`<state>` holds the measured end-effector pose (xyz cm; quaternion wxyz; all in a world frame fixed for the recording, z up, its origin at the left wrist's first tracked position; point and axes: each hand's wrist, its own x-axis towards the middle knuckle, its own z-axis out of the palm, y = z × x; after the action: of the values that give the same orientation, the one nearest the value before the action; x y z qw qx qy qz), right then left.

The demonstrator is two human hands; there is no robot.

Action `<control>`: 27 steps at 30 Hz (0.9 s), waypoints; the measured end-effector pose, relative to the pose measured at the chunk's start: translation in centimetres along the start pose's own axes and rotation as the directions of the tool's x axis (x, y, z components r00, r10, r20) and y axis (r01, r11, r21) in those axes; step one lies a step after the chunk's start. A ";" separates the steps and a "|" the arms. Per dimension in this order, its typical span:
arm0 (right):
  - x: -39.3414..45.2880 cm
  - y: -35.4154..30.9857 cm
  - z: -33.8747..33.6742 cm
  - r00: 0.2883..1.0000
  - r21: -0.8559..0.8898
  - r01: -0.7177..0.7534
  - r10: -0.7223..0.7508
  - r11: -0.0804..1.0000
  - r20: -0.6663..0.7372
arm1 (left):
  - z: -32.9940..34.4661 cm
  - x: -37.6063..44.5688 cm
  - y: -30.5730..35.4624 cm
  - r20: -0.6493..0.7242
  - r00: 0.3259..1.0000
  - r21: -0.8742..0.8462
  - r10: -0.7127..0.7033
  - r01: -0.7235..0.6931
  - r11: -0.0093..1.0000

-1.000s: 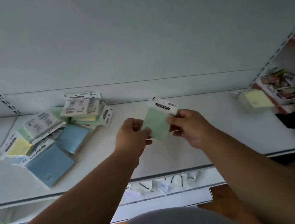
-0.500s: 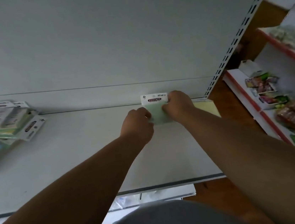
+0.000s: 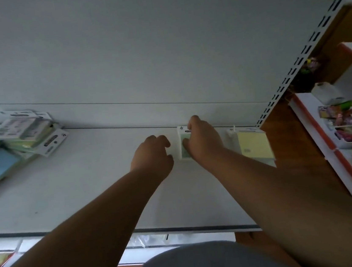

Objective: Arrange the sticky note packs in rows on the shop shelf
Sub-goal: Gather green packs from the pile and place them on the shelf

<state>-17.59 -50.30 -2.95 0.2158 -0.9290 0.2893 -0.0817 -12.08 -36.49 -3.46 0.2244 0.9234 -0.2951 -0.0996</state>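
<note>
A green sticky note pack (image 3: 183, 149) with a white header lies at the back of the white shelf (image 3: 88, 188), against the rear wall. My right hand (image 3: 202, 139) holds it, thumb on its face and fingers over the header, hiding its right half. Just left of it, a small gap away, my left hand (image 3: 153, 151) hovers with loosely curled fingers and holds nothing. Right of the green pack a yellow pack (image 3: 254, 143) lies flat at the shelf's right end. A loose pile of blue, green and yellow packs (image 3: 16, 141) sits at the far left.
A slotted white upright (image 3: 295, 67) bounds the shelf on the right. Beyond it a neighbouring shelf with an orange edge (image 3: 316, 125) carries colourful snack packets. The shelf's front lip (image 3: 182, 228) runs below my forearms, with a lower shelf underneath.
Both hands carried the green pack right and back to the rear wall. It now lies beside the yellow pack, and my left hand has let go of it.
</note>
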 end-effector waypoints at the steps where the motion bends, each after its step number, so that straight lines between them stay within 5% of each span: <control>1: -0.2 -0.9 0.4 0.999 0.016 0.034 -0.034 0.999 0.008 | -0.5 -0.3 -1.0 -0.011 1.000 0.001 -0.014 0.014 1.000; 13: -1.0 -19.9 10.1 0.982 0.263 0.164 -0.182 0.951 0.043 | -10.9 -2.4 -18.0 -0.051 0.996 0.040 -0.067 0.069 0.997; 20: 0.1 -30.6 14.5 0.972 0.307 0.183 -0.218 0.934 0.085 | -16.9 -2.7 -26.7 -0.229 0.942 -0.192 -0.244 0.202 0.960; 27: 1.6 -35.5 17.0 0.927 -0.275 0.375 -0.365 0.885 0.087 | -19.0 -3.2 -29.6 -0.181 0.891 -0.552 -0.417 0.258 0.793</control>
<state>6.25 -18.91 -2.22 0.0640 -0.9896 0.1120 -0.0632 6.17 -6.39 -0.56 0.4819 0.8716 -0.0495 -0.0752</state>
